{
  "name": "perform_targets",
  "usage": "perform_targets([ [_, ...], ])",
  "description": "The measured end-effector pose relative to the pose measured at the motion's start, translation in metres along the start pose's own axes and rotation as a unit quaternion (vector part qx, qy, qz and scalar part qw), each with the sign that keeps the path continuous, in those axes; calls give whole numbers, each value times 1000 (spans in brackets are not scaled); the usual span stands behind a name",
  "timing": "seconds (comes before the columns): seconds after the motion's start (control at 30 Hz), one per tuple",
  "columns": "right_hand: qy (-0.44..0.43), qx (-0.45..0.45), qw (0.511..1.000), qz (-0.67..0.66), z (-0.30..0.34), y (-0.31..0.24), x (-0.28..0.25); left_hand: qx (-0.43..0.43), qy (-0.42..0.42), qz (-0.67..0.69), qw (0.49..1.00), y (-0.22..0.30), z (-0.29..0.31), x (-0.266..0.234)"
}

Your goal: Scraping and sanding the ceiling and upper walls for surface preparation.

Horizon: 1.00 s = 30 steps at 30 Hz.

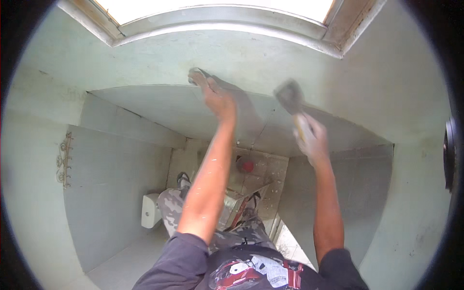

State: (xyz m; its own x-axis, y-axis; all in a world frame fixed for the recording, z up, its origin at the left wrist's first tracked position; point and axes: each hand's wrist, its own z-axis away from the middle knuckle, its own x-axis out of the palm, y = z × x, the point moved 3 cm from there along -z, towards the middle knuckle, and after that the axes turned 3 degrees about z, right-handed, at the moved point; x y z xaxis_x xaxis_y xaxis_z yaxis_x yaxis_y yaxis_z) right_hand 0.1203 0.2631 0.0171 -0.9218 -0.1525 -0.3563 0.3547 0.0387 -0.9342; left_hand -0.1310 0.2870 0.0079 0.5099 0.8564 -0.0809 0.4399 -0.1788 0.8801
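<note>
My left hand point(217, 99) is raised against the pale green wall point(159, 58), just above the top edge of the grey wall panels point(164, 99). Its fingers are bent over a small greyish piece point(192, 81), mostly hidden under them, whose kind I cannot make out. To the right, my right hand point(313, 137) grips the yellowish handle of a putty knife point(289, 96). The knife's wide grey blade points up toward the wall and is blurred by motion. Whether the blade touches the wall I cannot tell. White specks dot my left forearm.
A bright window point(217, 10) with a worn frame lies above. On the left are a metal hook rack point(66, 159) and a white cistern-like box point(151, 211). Below, a red round thing point(247, 167) stands on the speckled floor point(275, 170), near my sandalled feet.
</note>
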Motion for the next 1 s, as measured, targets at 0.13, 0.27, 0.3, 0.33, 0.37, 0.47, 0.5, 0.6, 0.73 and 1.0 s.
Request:
perform_targets([
  [0.13,41,174,979,-102,55,23,-64,-27,66,62,995,26,76,78],
  [0.27,91,222,964,-113,82,64,-95,-22,-31,42,998,36,119,96],
  [0.3,123,240,957,-103,91,70,-107,-27,-34,50,998,32,119,99],
  [0.33,120,242,957,-105,100,73,-110,14,-35,34,999,25,111,90],
  [0.37,142,257,952,-84,109,77,-115,55,-39,18,998,18,101,81],
  [0.47,166,294,939,-71,144,96,-131,-18,45,55,997,28,49,55],
  [0.5,167,312,932,-74,156,106,-134,-20,70,41,996,29,44,55],
  [0.6,197,359,906,-111,188,137,-134,5,90,53,995,33,79,90],
  [0.73,195,390,891,-128,195,164,-129,-21,-17,94,995,54,131,112],
  [1.0,211,428,876,-66,237,189,-142,-73,159,40,984,8,17,44],
])
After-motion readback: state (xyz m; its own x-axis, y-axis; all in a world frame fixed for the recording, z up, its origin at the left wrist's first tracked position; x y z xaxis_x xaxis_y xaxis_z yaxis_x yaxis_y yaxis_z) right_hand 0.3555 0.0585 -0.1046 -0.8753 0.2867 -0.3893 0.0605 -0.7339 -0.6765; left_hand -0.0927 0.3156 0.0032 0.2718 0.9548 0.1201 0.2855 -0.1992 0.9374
